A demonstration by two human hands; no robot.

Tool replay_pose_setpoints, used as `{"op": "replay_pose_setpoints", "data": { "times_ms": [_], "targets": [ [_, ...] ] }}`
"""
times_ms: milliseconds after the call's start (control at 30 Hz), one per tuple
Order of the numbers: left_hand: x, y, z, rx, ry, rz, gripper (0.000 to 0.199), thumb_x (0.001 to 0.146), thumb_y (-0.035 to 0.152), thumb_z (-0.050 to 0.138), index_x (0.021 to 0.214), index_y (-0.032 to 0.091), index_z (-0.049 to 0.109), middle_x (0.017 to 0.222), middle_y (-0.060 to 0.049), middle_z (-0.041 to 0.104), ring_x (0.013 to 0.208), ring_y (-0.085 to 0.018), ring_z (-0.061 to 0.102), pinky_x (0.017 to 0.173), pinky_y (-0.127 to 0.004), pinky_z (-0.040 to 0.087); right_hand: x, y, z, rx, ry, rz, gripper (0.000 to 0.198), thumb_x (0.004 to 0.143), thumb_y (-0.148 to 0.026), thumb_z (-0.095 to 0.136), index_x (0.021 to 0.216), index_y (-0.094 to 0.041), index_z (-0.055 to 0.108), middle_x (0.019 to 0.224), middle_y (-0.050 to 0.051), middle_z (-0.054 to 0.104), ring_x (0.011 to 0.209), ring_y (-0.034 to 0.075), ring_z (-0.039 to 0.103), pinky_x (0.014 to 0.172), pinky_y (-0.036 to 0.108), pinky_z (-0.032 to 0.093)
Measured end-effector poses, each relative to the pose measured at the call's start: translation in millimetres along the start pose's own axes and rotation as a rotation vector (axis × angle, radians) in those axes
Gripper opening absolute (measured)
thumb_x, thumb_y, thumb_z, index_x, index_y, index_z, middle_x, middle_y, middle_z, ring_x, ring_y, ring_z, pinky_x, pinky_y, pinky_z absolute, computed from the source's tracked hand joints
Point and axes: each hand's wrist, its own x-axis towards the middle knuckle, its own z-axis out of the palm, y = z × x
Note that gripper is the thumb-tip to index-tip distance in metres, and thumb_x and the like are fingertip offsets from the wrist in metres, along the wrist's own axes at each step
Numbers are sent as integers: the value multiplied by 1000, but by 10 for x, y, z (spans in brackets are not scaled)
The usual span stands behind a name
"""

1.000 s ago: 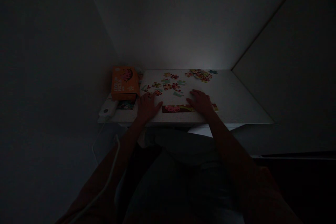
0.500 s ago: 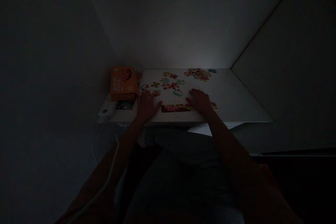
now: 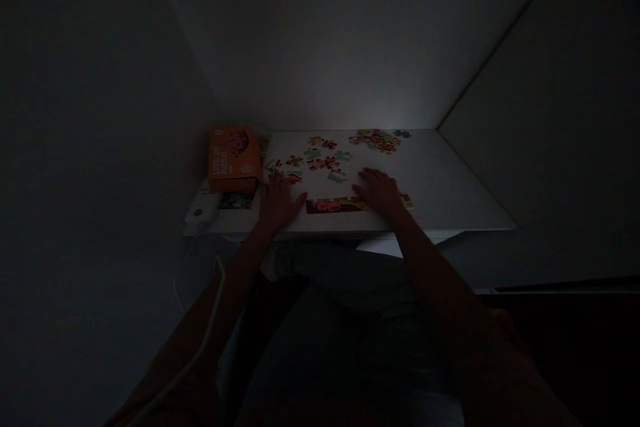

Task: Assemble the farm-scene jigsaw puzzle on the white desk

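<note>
My left hand [image 3: 278,203] lies flat on the white tabletop [image 3: 435,193] with its fingers spread, close to a few loose jigsaw pieces [image 3: 294,177]. Across from it, my right hand [image 3: 380,191] rests palm down, fingers apart, partly covering a joined strip of puzzle [image 3: 326,205] along the front of the table. Neither hand grips anything. Beyond and between the hands lie several scattered puzzle pieces [image 3: 315,163]. A heap of pieces [image 3: 383,141] sits at the back right. The scene is dim, so small details are hard to make out.
An orange puzzle box [image 3: 234,159] stands at the table's left end, above a dark picture sheet [image 3: 237,200]. A white device [image 3: 200,208] with a cable [image 3: 213,320] is at the left front corner. Walls [image 3: 325,47] enclose the back and sides.
The view has shifted very slightly. Both hands keep their flat, spread pose, and the pieces lie where they were.
</note>
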Motion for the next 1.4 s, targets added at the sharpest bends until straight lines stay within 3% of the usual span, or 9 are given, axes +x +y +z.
{"op": "replay_pose_setpoints", "data": {
  "times_ms": [300, 667, 900, 1100, 1233, 1400],
  "targets": [
    [-13, -23, 13, 19, 22, 55, 74, 120, 62, 46, 182, 21, 48, 195, -19, 37, 183, -39, 30, 148, -63, 26, -2, -10, -7, -4, -8, 6, 61, 116, -56, 56, 166, -24, 69, 180, 18, 61, 164, 42, 56, 132, 66, 47],
    [-7, -13, 20, 21, 27, 36, 74, 120, 62, 46, 182, 23, 49, 194, -19, 39, 182, -40, 33, 146, -66, 28, 1, -30, -32, -7, -20, 9, 62, 116, -57, 55, 166, -23, 69, 181, 18, 60, 165, 41, 55, 133, 65, 47],
    [104, -25, 2, 40, -22, 12, 78, 118, 64, 46, 181, 17, 49, 194, -24, 37, 181, -45, 31, 144, -70, 30, -4, -19, -12, 4, 2, -2, 59, 116, -56, 57, 165, -24, 70, 180, 17, 61, 163, 42, 57, 133, 66, 47],
    [593, 206, -21, 19, -4, 101, 72, 119, 55, 50, 180, 16, 50, 189, -22, 45, 178, -43, 37, 146, -59, 29, -5, -18, -9, 4, 9, -6, 60, 116, -57, 58, 166, -26, 69, 180, 16, 62, 162, 42, 58, 133, 67, 47],
    [1081, 548, 10, -51, -30, 190, 59, 121, 59, 48, 160, 20, 71, 174, -21, 60, 162, -41, 54, 139, -57, 39, -19, -20, 5, -20, 12, -6, 59, 117, -57, 59, 166, -26, 69, 181, 15, 61, 163, 40, 57, 133, 64, 47],
    [1676, 784, 56, -80, -79, 150, 67, 117, 57, 51, 172, 19, 61, 181, -23, 54, 165, -44, 51, 137, -59, 40, -34, -36, 22, -17, 18, -3, 58, 117, -54, 60, 165, -24, 69, 181, 17, 61, 162, 40, 58, 132, 63, 48]
  ]
}}
